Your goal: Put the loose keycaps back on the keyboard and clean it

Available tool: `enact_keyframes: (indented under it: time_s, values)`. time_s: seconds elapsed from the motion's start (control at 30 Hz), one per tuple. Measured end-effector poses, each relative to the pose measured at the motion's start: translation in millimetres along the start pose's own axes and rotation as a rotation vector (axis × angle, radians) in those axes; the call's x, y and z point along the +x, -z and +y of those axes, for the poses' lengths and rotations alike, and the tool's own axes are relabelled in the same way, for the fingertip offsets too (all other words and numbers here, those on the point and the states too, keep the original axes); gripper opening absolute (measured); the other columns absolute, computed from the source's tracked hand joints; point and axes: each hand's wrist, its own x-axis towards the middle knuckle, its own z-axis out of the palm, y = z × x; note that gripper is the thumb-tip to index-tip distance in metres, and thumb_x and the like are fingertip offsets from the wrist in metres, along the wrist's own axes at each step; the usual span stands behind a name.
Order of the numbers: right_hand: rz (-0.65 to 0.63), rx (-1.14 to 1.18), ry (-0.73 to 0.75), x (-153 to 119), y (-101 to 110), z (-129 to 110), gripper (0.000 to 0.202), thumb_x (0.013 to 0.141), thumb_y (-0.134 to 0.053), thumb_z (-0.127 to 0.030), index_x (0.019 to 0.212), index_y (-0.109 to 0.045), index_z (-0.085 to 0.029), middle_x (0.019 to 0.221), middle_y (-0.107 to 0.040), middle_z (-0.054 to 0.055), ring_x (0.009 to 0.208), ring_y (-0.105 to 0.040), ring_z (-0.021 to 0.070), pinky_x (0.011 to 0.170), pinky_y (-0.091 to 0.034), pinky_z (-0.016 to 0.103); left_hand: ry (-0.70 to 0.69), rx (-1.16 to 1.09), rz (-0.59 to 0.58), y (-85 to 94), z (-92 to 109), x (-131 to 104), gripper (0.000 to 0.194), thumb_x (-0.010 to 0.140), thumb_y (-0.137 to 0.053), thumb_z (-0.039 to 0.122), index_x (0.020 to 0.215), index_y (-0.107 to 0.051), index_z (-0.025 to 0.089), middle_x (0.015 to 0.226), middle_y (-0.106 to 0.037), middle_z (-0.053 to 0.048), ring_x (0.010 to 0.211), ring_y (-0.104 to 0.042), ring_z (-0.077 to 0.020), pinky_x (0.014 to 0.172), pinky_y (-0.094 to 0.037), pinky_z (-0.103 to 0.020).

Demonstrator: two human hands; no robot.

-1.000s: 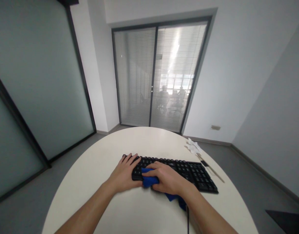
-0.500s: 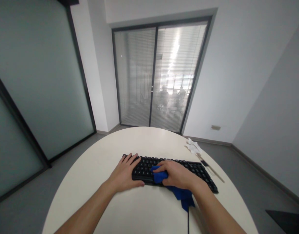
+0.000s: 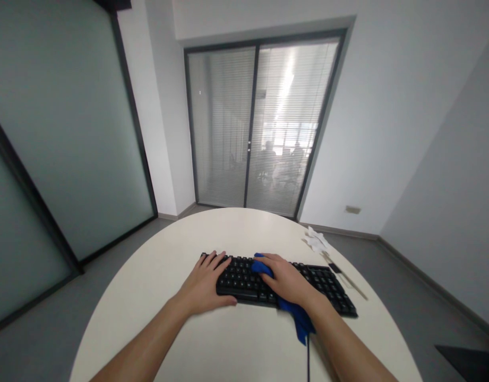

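A black keyboard [image 3: 240, 284] lies across a round pale table, turned slightly. My left hand [image 3: 202, 286] holds its left end, fingers spread over the keys and the thumb along the front edge. In my right hand [image 3: 286, 276] is a blue cloth [image 3: 262, 267], bunched under the fingers and pressed on the keys near the back of the keyboard's middle. The cloth's loose end trails under the wrist, over the front edge onto the table. Part of the keys is hidden by my right hand and forearm.
A crumpled white tissue [image 3: 316, 241] and a thin brush-like stick [image 3: 350, 281] lie at the table's right edge [image 3: 387, 313]. A black cable [image 3: 308, 358] runs toward me. Beyond the table stands a glass partition with blinds [image 3: 220, 132].
My right hand has slid the blue cloth away from me, from the keyboard's front keys up to the back rows. My left hand has stayed in place.
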Motion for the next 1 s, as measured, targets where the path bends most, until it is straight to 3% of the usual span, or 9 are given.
enact_keyframes:
  time_s: [0.3, 0.63, 1.0]
  values:
    - [-0.047, 0.075, 0.138, 6, -22, -22, 0.054, 0.090, -0.052, -0.020, 0.144, -0.050, -0.022, 0.145, -0.055, 0.009, 0.131, -0.052, 0.0228, 0.115, -0.036, 0.041, -0.002, -0.019, 0.007, -0.2, 2, 1, 0.109, 0.067, -0.064, 0.083, 0.156, -0.031, 0.029, 0.164, -0.026, -0.009, 0.151, -0.020, -0.0395, 0.122, -0.015, -0.060]
    - [-0.041, 0.001, -0.015, 6, 2, -13, 0.049, 0.081, -0.057, -0.015, 0.128, -0.066, -0.024, 0.128, -0.067, 0.006, 0.121, -0.056, 0.0251, 0.107, -0.041, 0.038, -0.003, -0.015, 0.003, -0.9, 0, 0, 0.109, 0.067, -0.064, 0.083, 0.155, -0.032, 0.029, 0.165, -0.025, -0.009, 0.151, -0.020, -0.0380, 0.123, -0.012, -0.059]
    - [-0.001, -0.178, -0.206, 1, 7, -9, 0.045, 0.078, -0.060, -0.015, 0.121, -0.071, -0.025, 0.117, -0.069, 0.009, 0.109, -0.060, 0.0282, 0.097, -0.047, 0.040, 0.002, -0.006, 0.004, 1.6, 1, -1, 0.106, 0.068, -0.065, 0.080, 0.155, -0.031, 0.030, 0.164, -0.026, -0.009, 0.151, -0.020, -0.0380, 0.122, -0.013, -0.058]
